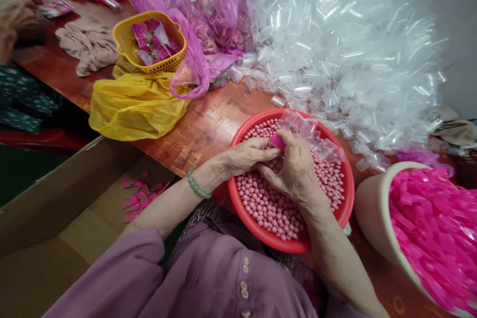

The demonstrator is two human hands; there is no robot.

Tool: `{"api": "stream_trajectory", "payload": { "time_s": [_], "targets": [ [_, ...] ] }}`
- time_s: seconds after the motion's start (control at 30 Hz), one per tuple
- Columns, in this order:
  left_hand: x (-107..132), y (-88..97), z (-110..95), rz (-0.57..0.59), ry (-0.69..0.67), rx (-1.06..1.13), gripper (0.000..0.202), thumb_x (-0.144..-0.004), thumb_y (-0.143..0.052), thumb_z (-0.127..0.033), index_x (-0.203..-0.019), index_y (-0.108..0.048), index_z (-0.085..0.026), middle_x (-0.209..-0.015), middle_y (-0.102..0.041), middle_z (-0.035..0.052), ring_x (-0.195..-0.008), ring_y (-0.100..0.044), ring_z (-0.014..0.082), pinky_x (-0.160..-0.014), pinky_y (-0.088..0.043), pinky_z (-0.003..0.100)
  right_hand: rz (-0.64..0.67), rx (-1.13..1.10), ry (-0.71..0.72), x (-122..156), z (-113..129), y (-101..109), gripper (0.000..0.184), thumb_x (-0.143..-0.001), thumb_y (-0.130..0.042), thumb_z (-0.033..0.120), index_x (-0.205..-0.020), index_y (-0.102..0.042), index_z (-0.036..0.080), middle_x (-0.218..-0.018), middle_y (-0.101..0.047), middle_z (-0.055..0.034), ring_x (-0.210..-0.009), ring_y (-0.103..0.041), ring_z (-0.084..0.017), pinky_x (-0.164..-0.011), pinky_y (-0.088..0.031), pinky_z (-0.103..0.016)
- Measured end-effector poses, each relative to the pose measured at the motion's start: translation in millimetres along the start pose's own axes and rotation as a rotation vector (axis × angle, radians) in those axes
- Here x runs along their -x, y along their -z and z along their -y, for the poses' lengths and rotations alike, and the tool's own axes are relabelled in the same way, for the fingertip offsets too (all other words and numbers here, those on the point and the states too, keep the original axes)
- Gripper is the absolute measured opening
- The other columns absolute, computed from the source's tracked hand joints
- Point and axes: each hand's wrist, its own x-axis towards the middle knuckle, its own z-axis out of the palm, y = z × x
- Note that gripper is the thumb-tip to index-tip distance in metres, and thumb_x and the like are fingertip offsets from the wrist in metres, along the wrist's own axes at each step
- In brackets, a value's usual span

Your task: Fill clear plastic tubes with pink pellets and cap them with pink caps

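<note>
A red bowl [346, 198] full of small pink balls [268, 206] sits at the table's front edge. Both my hands hover over it, fingers pinched together on a small pink cap [277, 141]. My left hand [246, 155] comes in from the left, with a green bead bracelet on its wrist. My right hand [296, 169] closes on the cap from the right. A few small clear tubes [311, 134] lie on the balls just behind my fingers.
A large heap of clear plastic tubes [346, 54] fills the back right. A cream tub [372, 213] of pink caps stands at the right. A yellow basket [122, 42], yellow bag [134, 104] and pink bags [219, 15] lie at the back left. A cardboard box [55, 198] with finished pink pieces sits below left.
</note>
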Motion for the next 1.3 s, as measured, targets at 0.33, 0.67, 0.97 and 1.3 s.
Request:
{"api": "stream_trajectory", "payload": {
  "time_s": [0.33,0.67,0.97,1.3],
  "targets": [
    [-9,-4.6,-1,-0.076,0.166,0.194,0.054,-0.098,-0.045,-0.059,-0.095,-0.074,-0.014,-0.077,-0.074,0.0098,-0.077,-0.071,0.0213,-0.075,-0.056,0.033,-0.026,0.05,0.09,4,-3,-4,0.075,-0.087,-0.062,0.051,-0.147,-0.034,0.015,-0.119,-0.067,-0.0198,-0.102,-0.065,-0.035,-0.09,-0.049,-0.051],
    [-16,-13.2,9,-0.331,0.084,0.232,0.036,-0.101,-0.05,-0.038,-0.1,-0.075,-0.012,-0.083,-0.076,0.0076,-0.076,-0.07,0.0168,-0.078,-0.056,0.03,-0.013,0.01,0.091,5,-9,-5,0.072,-0.085,-0.065,0.047,-0.145,-0.039,0.017,-0.115,-0.069,-0.0164,-0.098,-0.067,-0.033,-0.091,-0.048,-0.051],
    [-17,-20.1,-2,-0.379,0.106,0.259,0.033,-0.101,-0.046,-0.033,-0.1,-0.073,-0.014,-0.077,-0.073,0.0045,-0.066,-0.066,0.0149,-0.07,-0.055,0.029,-0.002,-0.08,0.032,2,-8,-4,0.077,-0.085,-0.069,0.048,-0.147,-0.035,0.016,-0.129,-0.063,-0.0209,-0.118,-0.062,-0.036,-0.098,-0.053,-0.055],
    [-17,-54.6,2,-0.532,0.035,0.094,0.029,-0.095,-0.05,-0.025,-0.072,-0.064,-0.016,-0.057,-0.061,-0.0017,-0.048,-0.054,0.0103,-0.053,-0.047,0.024,-0.126,-0.022,0.091,17,-9,5,0.079,-0.081,-0.073,0.046,-0.146,-0.038,0.019,-0.116,-0.07,-0.0168,-0.104,-0.069,-0.035,-0.092,-0.054,-0.055]
  ]
}}
